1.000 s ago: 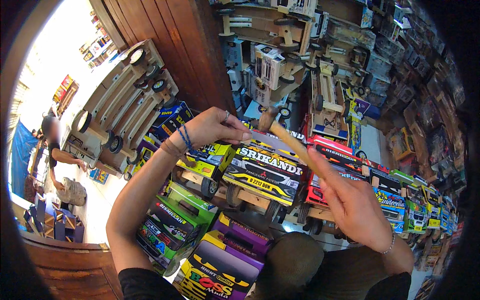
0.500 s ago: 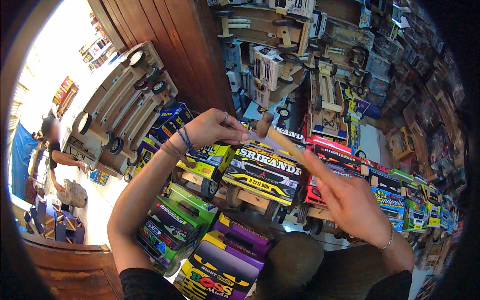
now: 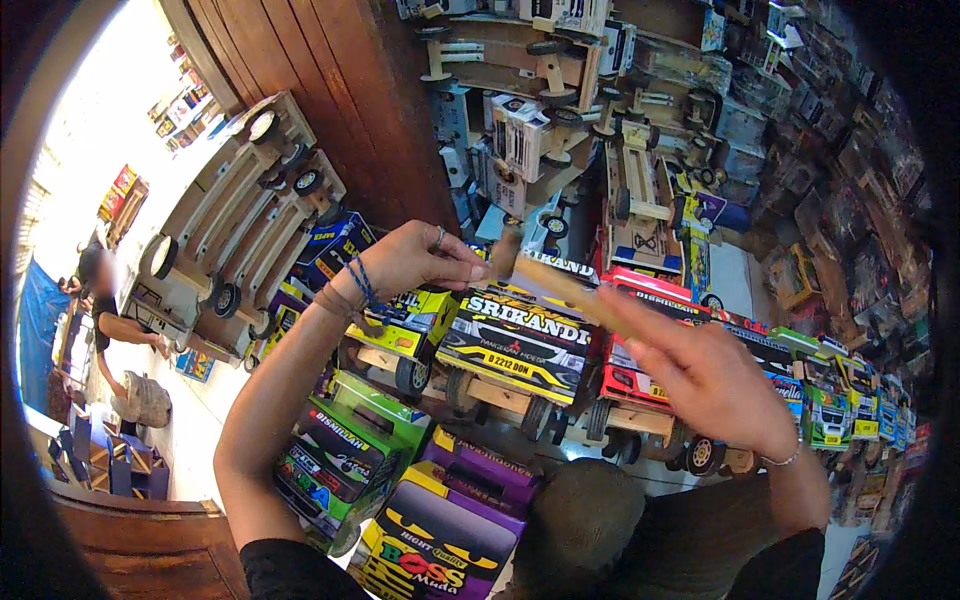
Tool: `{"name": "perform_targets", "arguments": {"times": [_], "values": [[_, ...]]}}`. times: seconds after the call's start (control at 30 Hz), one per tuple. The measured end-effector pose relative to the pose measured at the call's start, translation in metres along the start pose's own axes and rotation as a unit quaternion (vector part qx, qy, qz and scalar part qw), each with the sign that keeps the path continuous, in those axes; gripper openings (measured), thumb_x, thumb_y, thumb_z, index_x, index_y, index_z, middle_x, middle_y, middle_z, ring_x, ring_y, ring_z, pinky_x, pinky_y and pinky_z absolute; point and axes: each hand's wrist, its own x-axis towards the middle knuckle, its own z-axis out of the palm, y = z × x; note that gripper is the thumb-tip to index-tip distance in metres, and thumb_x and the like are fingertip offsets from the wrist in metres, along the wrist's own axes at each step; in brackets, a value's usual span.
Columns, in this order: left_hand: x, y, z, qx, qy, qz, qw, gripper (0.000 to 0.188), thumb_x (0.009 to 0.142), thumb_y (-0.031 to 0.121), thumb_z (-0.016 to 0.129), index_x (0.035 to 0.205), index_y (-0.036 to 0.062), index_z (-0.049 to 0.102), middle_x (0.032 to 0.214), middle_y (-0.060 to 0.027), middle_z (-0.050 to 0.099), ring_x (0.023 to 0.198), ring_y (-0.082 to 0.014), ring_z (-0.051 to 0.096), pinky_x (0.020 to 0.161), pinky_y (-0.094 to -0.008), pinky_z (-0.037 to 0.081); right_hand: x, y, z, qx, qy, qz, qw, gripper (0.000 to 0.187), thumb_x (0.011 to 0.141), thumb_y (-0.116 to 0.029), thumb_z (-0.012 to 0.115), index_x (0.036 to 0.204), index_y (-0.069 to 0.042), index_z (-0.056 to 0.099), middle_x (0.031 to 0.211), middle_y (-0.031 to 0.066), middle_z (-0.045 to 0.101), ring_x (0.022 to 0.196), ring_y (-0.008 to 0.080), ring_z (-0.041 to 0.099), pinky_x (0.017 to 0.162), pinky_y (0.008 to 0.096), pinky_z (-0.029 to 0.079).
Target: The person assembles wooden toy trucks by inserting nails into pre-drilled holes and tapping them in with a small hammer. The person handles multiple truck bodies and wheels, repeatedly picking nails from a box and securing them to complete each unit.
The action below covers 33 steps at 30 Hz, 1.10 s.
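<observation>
At nine o'clock, far off, another person (image 3: 105, 320) bends over the pale floor (image 3: 190, 440) beside a woven sack (image 3: 145, 398); toward ten o'clock, unpainted wooden toy truck frames (image 3: 245, 240) with small black wheels lean against a dark wooden door (image 3: 320, 110).

Left of centre, the left hand (image 3: 415, 262), a ring on one finger and blue cords at the wrist, hangs over the yellow cab of a toy truck (image 3: 405, 325); its fingers (image 3: 462, 270) are pinched together, their tips close beside the hammer head, and whether they hold a small nail or pin cannot be told.

At seven o'clock lie a green toy truck (image 3: 350, 455) and, beside it, a purple-and-yellow toy truck (image 3: 450, 525).

At centre stands a black-and-yellow toy truck (image 3: 520, 345) on bare wooden axles; right above its roof is the wooden hammer (image 3: 545, 280), its dark head at eleven o'clock of the handle, which slants down toward four o'clock.

Right of centre, the right hand (image 3: 715, 385) holds the lower end of that handle; its fingers (image 3: 650, 335) lie stretched along the wood, loosely closed on it, a thin bracelet at the wrist.

Behind it sits a red toy truck (image 3: 640, 340); from three o'clock onward a row of green and blue toy trucks (image 3: 830, 400) curves away.

Judging by this, the painted bodies are done, the hammering is under way, and many bare frames remain.
</observation>
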Motion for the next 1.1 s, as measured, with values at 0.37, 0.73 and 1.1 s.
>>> {"name": "perform_targets", "arguments": {"times": [0.37, 0.73, 1.1], "values": [[0.005, -0.002, -0.003, 0.070, 0.002, -0.005, 0.998, 0.029, 0.095, 0.022, 0.074, 0.114, 0.0004, 0.074, 0.093, 0.0010, 0.070, 0.082, -0.0037, 0.059, 0.073, -0.0188, 0.048, -0.163, 0.072, -0.020, 0.230, 0.505, -0.134, 0.821, 0.065, 0.101, -0.033, 0.056, 0.154, -0.004, 0.029, 0.074, -0.0024, 0.042, 0.060, 0.0075, 0.038, 0.056, 0.0246, 0.037], [0.001, -0.016, -0.027, 0.174, 0.041, -0.051, 0.983, 0.017, 0.098, 0.017, 0.064, 0.107, 0.0028, 0.066, 0.099, -0.0003, 0.063, 0.089, -0.0104, 0.052, 0.080, -0.0272, 0.042, -0.354, 0.103, 0.008, 0.073, 0.690, 0.231, 0.682, 0.044, 0.099, -0.018, 0.058, 0.141, -0.006, 0.053, 0.072, -0.0053, 0.043, 0.054, 0.0061, 0.044, 0.041, 0.0241, 0.036], [0.011, 0.006, -0.032, 0.486, -0.071, -0.003, 0.871, 0.048, 0.103, 0.014, 0.056, 0.150, 0.0069, 0.050, 0.149, -0.0173, 0.052, 0.134, -0.0326, 0.050, 0.110, -0.0393, 0.041, -0.383, 0.318, 0.167, -0.094, 0.127, 0.593, 0.789, 0.018, 0.090, -0.016, 0.062, 0.092, -0.002, 0.073, 0.089, 0.0240, 0.072, 0.083, 0.0391, 0.073, 0.074, 0.0490, 0.058]]}}
